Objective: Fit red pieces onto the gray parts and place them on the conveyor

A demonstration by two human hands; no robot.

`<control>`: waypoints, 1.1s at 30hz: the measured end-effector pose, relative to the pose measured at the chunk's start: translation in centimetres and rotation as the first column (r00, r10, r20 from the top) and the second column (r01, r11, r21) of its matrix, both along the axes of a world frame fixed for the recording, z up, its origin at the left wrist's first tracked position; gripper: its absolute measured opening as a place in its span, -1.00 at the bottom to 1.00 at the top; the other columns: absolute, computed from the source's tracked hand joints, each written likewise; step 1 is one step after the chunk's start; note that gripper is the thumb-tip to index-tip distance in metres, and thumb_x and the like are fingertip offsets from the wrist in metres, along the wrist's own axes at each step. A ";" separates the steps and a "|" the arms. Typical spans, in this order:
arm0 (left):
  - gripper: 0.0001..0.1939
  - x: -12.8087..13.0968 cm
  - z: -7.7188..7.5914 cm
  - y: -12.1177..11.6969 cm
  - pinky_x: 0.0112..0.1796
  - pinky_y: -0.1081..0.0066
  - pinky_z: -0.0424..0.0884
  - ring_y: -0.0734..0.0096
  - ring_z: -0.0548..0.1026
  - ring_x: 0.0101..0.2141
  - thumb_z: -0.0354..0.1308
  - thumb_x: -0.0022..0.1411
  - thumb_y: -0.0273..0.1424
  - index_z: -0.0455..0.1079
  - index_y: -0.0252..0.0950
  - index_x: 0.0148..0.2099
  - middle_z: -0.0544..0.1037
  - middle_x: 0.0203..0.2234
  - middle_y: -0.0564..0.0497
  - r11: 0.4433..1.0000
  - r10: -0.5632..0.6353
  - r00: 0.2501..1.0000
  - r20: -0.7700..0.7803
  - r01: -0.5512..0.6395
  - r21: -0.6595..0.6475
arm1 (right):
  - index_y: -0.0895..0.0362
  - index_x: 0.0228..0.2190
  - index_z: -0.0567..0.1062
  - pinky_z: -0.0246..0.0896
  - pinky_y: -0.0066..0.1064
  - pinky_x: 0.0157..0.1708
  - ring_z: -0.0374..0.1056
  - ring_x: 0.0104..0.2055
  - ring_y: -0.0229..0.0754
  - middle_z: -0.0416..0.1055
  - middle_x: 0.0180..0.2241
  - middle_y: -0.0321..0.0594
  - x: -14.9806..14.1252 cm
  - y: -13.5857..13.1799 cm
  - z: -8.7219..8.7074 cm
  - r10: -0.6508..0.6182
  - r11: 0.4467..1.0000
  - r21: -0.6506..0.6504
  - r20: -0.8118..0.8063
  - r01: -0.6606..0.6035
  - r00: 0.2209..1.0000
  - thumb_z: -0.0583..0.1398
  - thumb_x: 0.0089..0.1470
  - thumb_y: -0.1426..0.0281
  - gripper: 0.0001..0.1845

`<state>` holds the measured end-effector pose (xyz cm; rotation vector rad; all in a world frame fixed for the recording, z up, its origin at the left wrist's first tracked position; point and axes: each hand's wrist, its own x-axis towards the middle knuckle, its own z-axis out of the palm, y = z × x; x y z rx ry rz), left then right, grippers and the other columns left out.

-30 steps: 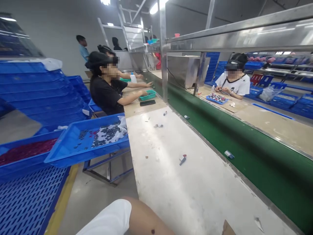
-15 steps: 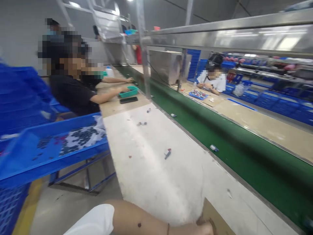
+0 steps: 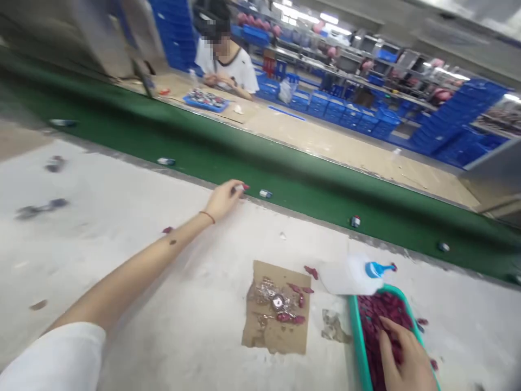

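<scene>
My left hand [image 3: 223, 201] is stretched out to the near edge of the green belt [image 3: 211, 165]. Its fingers are closed on a small white piece with a red tip [image 3: 240, 188]. At the lower right, my right hand [image 3: 409, 355] reaches into a green tray [image 3: 355, 331] of dark red pieces [image 3: 372, 315]. Thumb and forefinger are slightly apart among them; the other fingers are partly hidden. Between the hands lies a piece of brown cardboard [image 3: 254, 331] bearing a shiny round metal part [image 3: 278, 302] and several red pieces.
A white bottle with a blue nozzle [image 3: 345, 276] lies against the tray. Small white-and-dark pieces [image 3: 266, 193] are spaced along the belt. Blurred dark parts [image 3: 40, 208] lie on the white table at left. Across the belt, a person [image 3: 228, 65] sits by a blue tray [image 3: 205, 101].
The view has swung right and down. My left arm now stretches over the table to the belt, with the small piece in its fingers. My right hand and the green tray have come into view.
</scene>
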<state>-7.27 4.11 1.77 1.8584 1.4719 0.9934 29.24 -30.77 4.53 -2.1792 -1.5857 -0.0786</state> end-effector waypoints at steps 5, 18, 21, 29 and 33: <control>-0.59 1.8 -0.9 3.4 0.21 -0.08 0.05 -0.14 0.26 0.17 -0.01 0.16 -0.36 0.39 -0.41 0.02 0.44 0.07 -0.31 0.992 -0.041 0.992 -0.122 0.055 0.115 | 0.09 -0.16 0.51 0.32 -0.04 -0.09 0.41 -0.10 0.09 0.51 -0.17 -0.07 0.1 -0.5 -0.8 -0.010 0.992 -0.125 -0.016 0.008 1.000 0.01 0.22 0.22 -0.64; -0.64 9.5 -2.9 2.5 0.04 0.02 0.29 -0.09 0.37 -0.04 -0.04 0.22 -0.35 0.45 -0.38 -0.03 0.47 -0.09 -0.29 0.919 -0.356 0.884 -0.301 0.390 0.057 | 0.12 -0.34 0.52 0.38 -0.17 -0.25 0.44 -0.29 0.03 0.49 -0.32 -0.06 -0.9 4.2 -0.6 0.057 0.991 -0.096 -0.295 -0.089 0.954 0.08 0.14 0.36 -0.78; -0.65 10.2 -2.5 1.5 0.08 0.04 0.26 -0.04 0.38 -0.03 -0.07 0.26 -0.34 0.43 -0.38 -0.05 0.48 -0.12 -0.27 0.930 -0.350 0.915 -0.202 0.365 0.044 | 0.12 -0.35 0.54 0.37 -0.25 -0.36 0.41 -0.40 -0.04 0.49 -0.40 -0.11 -1.0 4.2 -0.3 0.039 0.994 -0.080 -0.423 -0.080 0.905 0.10 0.15 0.30 -0.76; -0.50 9.0 -1.3 -5.1 -0.13 0.27 0.43 0.19 0.49 -0.18 -0.20 0.31 -0.12 0.39 -0.37 -0.04 0.56 -0.16 -0.18 0.931 -0.346 0.929 0.131 0.357 -0.074 | 0.12 -0.36 0.55 0.31 -0.28 -0.46 0.34 -0.49 -0.13 0.45 -0.39 -0.16 -0.6 4.5 -0.1 0.049 0.986 -0.111 -0.505 -0.121 0.862 0.14 0.03 0.31 -0.79; -0.49 7.1 -0.4 -8.9 -0.29 0.33 0.43 0.30 0.46 -0.37 -0.03 0.22 -0.01 0.43 -0.36 -0.11 0.57 -0.23 -0.15 0.861 -0.283 0.866 0.412 0.419 -0.288 | 0.13 -0.39 0.51 0.36 -0.29 -0.39 0.40 -0.42 -0.10 0.47 -0.43 -0.17 -0.4 4.1 0.5 -0.012 0.993 -0.095 -0.678 -0.072 0.735 0.27 -0.01 0.24 -0.79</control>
